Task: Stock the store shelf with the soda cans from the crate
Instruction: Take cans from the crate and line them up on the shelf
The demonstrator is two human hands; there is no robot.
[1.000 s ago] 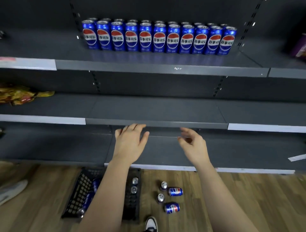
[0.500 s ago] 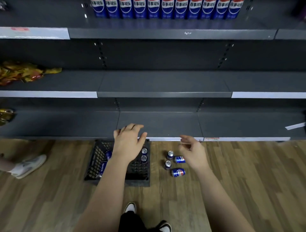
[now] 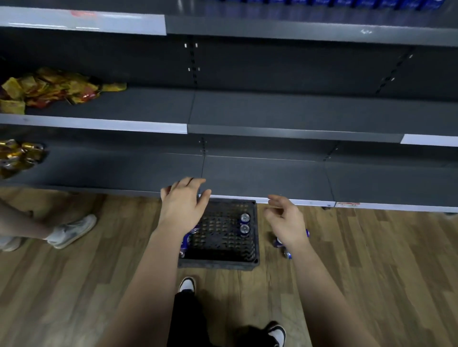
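Observation:
A black plastic crate [image 3: 250,262] stands on the wooden floor below the bottom shelf [image 3: 267,180]. Two upright soda cans [image 3: 244,223] show at its right side, and blue cans [image 3: 186,241] lie at its left, partly hidden by my left arm. My left hand [image 3: 182,204] hovers above the crate's far left corner, fingers spread, empty. My right hand [image 3: 285,221] hangs right of the crate with loosely curled fingers, holding nothing. Loose cans on the floor [image 3: 287,253] peek out behind it. The stocked row of blue cans [image 3: 322,2] is just visible along the top edge.
Yellow snack bags [image 3: 49,86] lie on the middle shelf at left, gold wrapped items [image 3: 19,154] on the bottom shelf at left. Another person's shoe [image 3: 71,231] stands on the floor at left. My own shoes [image 3: 187,284] are below the crate.
My view has dropped from the stocked shelf toward the floor. Both hands have come down from shelf height to just above the crate and the loose cans, still empty.

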